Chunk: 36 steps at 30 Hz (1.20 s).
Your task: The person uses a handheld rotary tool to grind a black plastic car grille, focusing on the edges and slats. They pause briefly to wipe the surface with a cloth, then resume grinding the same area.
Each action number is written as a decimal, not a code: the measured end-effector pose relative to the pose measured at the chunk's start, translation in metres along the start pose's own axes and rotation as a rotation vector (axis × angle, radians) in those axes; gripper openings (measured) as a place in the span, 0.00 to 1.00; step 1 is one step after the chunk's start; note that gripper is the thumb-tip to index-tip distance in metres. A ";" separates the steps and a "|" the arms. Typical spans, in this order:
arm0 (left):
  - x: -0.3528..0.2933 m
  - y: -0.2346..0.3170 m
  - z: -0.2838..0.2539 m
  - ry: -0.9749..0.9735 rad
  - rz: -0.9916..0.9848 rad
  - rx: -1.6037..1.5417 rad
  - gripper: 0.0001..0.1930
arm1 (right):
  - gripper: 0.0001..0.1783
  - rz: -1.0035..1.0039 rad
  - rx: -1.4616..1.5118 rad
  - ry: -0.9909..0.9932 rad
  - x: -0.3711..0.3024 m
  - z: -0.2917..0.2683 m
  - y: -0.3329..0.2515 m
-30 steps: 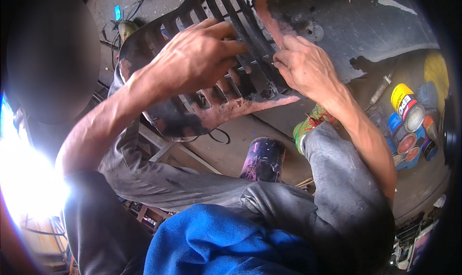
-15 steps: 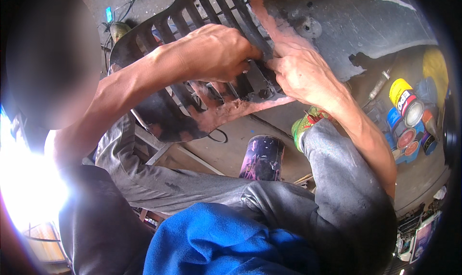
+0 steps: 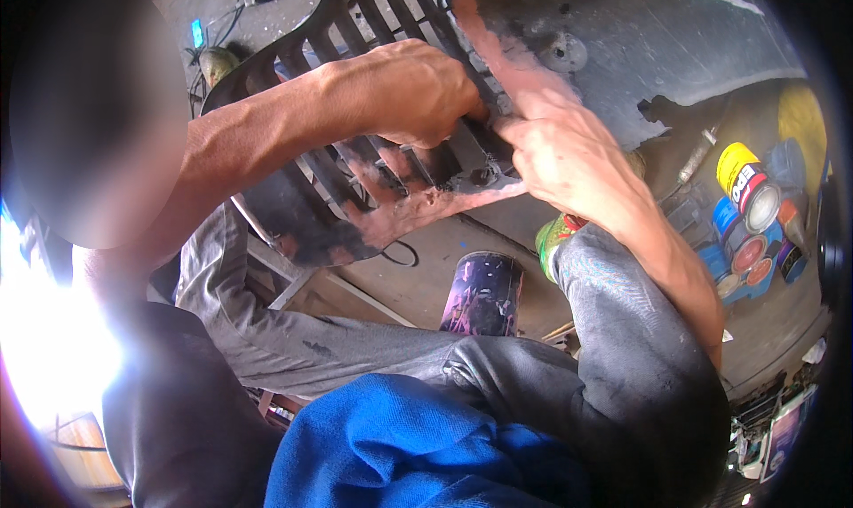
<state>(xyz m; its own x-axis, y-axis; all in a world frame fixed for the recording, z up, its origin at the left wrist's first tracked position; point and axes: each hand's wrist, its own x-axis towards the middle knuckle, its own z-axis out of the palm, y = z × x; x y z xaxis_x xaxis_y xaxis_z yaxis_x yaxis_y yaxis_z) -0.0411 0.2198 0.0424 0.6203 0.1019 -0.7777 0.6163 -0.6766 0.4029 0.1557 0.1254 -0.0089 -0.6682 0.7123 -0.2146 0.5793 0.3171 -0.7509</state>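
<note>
A black slatted grille panel (image 3: 280,188) lies tilted in front of me, with pink filler (image 3: 400,220) smeared along its near edge and up its right side. My left hand (image 3: 426,90) is closed in a fist over the slats, thumb side toward the right hand. Whatever its fingers hold is hidden beneath them. Close beside it, my right hand (image 3: 560,148) bends its fingers round a dark slat (image 3: 487,145) at the panel's right part. The fingertips of both hands nearly meet there, and a small gap shows between them.
A paint-stained dark can (image 3: 484,293) stands on the floor between my legs. To the right are a yellow-topped tin (image 3: 745,175), several smaller cans and a blue container (image 3: 786,163). A large dark panel (image 3: 657,41) spreads behind the hands. Cables (image 3: 222,28) lie at the far left.
Both hands have shifted slightly; the right hand has slid a little down and left along the slat. The grille panel has moved a little to the left.
</note>
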 end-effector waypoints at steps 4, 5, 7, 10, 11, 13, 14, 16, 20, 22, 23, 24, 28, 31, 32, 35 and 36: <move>0.008 -0.008 0.007 0.084 0.092 -0.033 0.20 | 0.17 0.324 0.184 0.226 -0.049 -0.065 0.015; -0.002 -0.013 0.026 0.071 0.052 -0.062 0.21 | 0.14 0.261 0.231 0.418 -0.059 -0.051 0.041; 0.006 -0.012 0.016 0.033 0.046 -0.055 0.23 | 0.12 0.762 0.258 0.676 -0.112 -0.058 0.080; 0.005 -0.007 0.000 0.040 0.082 -0.119 0.24 | 0.17 0.937 -0.149 0.695 -0.194 -0.018 0.150; 0.009 -0.006 -0.002 -0.023 0.025 -0.080 0.24 | 0.19 1.148 -0.231 0.559 -0.186 -0.020 0.132; 0.008 -0.025 0.029 0.201 0.160 0.002 0.23 | 0.23 1.151 -0.247 0.568 -0.190 0.015 0.148; 0.008 -0.024 0.031 0.191 0.140 -0.017 0.24 | 0.25 1.159 -0.241 0.604 -0.188 0.030 0.149; 0.007 -0.021 0.029 0.155 0.072 -0.044 0.25 | 0.26 1.166 -0.193 0.682 -0.176 0.036 0.147; 0.005 -0.017 0.025 0.252 0.179 -0.057 0.25 | 0.23 1.008 -0.293 0.829 -0.170 0.067 0.179; 0.005 -0.016 0.019 0.125 0.087 -0.056 0.24 | 0.22 1.064 -0.292 0.851 -0.173 0.059 0.179; 0.005 -0.018 0.026 0.056 0.024 -0.082 0.24 | 0.22 1.034 -0.146 0.865 -0.174 0.057 0.172; 0.006 -0.019 0.015 0.057 0.095 -0.098 0.28 | 0.24 0.775 -0.195 0.996 -0.194 0.059 0.177; 0.002 -0.019 0.014 0.029 0.085 -0.046 0.23 | 0.31 0.763 0.405 1.210 -0.235 0.029 0.111; 0.004 -0.015 0.012 0.034 0.087 -0.043 0.24 | 0.26 0.635 0.502 1.097 -0.256 -0.009 0.070; 0.003 -0.013 0.012 0.015 0.044 -0.052 0.24 | 0.25 0.580 0.518 1.030 -0.255 -0.017 0.068; 0.005 -0.012 0.017 0.016 0.013 -0.053 0.24 | 0.23 0.460 0.607 0.850 -0.238 -0.043 0.055; 0.005 -0.015 0.017 0.044 0.050 -0.030 0.24 | 0.22 0.436 0.684 0.817 -0.229 -0.051 0.050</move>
<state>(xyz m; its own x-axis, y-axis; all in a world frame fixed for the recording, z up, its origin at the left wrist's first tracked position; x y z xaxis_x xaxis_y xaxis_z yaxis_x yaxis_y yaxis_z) -0.0555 0.2180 0.0248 0.6708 0.1009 -0.7347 0.5981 -0.6594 0.4555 0.3610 0.0102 0.0347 0.1733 0.9504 -0.2581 0.1451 -0.2839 -0.9478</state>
